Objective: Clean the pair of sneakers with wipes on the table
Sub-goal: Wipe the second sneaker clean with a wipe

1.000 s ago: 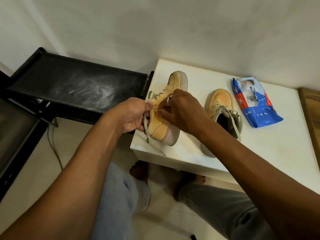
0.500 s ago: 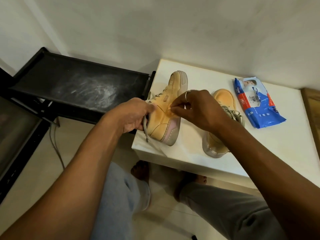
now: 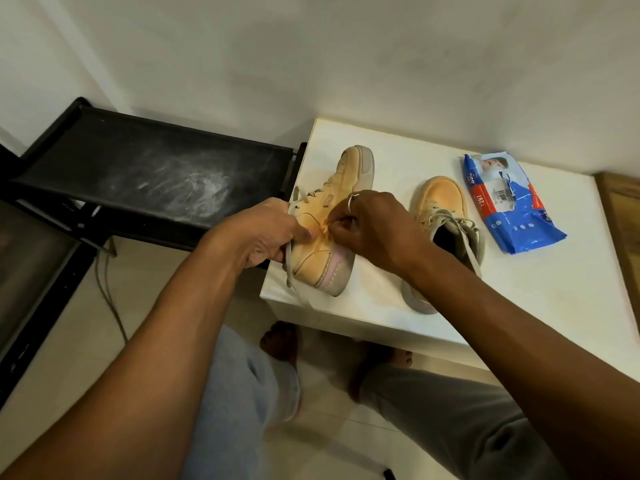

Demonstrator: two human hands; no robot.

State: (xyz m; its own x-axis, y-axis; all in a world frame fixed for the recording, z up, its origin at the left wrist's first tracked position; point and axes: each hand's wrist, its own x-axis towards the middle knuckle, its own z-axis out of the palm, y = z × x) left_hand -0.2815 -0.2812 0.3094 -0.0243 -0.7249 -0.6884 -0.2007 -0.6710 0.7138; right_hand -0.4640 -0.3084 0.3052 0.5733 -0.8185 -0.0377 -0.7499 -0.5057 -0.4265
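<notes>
Gripping the tipped shoe [image 3: 322, 265], the left hand [image 3: 266, 233] steadies it so the right hand [image 3: 374, 230] can pinch a small wad [image 3: 324, 229] against its side.

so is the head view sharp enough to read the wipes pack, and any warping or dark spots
Head view: wide-angle warp skews the table edges; wipes pack large print shows, small print too soft; forearms fall dark in the foreground; the wad the right hand pinches against the held sneaker blends into its tan.
</notes>
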